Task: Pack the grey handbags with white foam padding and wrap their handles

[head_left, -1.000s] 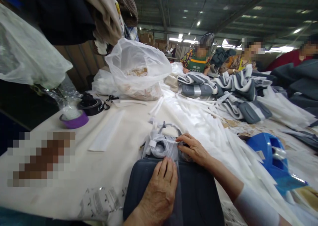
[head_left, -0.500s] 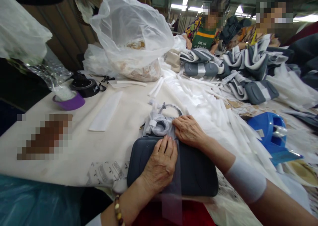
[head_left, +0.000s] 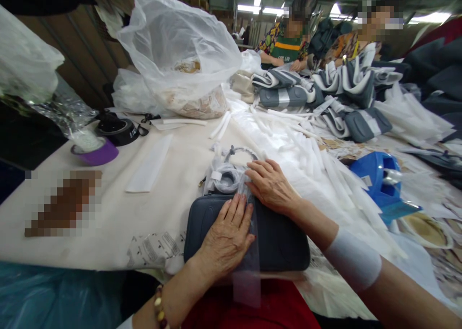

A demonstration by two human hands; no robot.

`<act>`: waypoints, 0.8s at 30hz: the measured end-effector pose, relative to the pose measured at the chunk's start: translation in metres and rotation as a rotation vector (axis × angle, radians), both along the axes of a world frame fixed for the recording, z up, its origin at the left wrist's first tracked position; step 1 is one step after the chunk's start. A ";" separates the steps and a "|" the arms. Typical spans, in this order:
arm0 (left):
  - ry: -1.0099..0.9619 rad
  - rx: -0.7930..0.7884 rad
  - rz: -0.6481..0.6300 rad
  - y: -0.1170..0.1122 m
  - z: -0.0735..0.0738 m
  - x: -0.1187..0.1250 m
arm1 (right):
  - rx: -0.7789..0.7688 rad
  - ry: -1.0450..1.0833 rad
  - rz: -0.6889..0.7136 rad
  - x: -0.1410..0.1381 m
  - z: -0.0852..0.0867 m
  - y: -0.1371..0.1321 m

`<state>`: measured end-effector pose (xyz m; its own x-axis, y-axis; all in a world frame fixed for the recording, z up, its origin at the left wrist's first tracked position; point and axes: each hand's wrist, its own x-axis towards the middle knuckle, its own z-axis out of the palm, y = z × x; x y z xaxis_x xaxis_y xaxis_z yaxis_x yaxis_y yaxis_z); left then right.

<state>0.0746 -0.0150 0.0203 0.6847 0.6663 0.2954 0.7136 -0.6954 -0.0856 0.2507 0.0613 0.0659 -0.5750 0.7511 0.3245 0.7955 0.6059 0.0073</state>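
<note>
A dark blue-grey zipped case (head_left: 285, 242) lies flat at the table's near edge. Across its middle runs a see-through plastic strip (head_left: 249, 285), its near end hanging over the front. My left hand (head_left: 227, 237) rests flat on the case and strip, fingers stretched forward. At the far edge of the case, my right hand (head_left: 272, 187) lies over the strip's far end with fingers extended, fingertips partly hiding it. Just behind the case, beside those fingertips, is a plastic-wrapped coiled strap (head_left: 225, 179). A thin dark loop (head_left: 249, 151) stands beyond it.
Several white strips (head_left: 325, 175) spread to the right, near a blue tape dispenser (head_left: 378, 179). Grey cases (head_left: 285, 98) are piled farther back, before two co-workers. A large plastic bag (head_left: 180, 49), a purple tape roll (head_left: 96, 153) and a white sheet (head_left: 149, 165) are on the left.
My left hand has flattened and its thumb has spread outward on the strip. My right hand's fingers have straightened from a curled grip. The view has shifted slightly.
</note>
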 end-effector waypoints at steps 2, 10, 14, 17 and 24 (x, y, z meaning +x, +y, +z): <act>0.005 -0.020 -0.010 -0.002 -0.001 -0.002 | 0.093 0.101 0.130 0.005 0.002 -0.030; 0.043 -0.104 -0.081 -0.005 0.002 -0.010 | -0.111 0.354 0.277 0.025 -0.057 -0.187; 0.068 -0.106 -0.100 -0.004 0.005 -0.011 | -0.414 0.584 -0.051 0.019 -0.096 -0.207; 0.100 -0.105 -0.093 -0.004 0.006 -0.010 | -0.914 0.873 -0.125 0.005 -0.108 -0.197; 0.139 -0.162 -0.104 -0.004 0.012 -0.012 | -1.276 1.090 -0.012 -0.018 -0.117 -0.187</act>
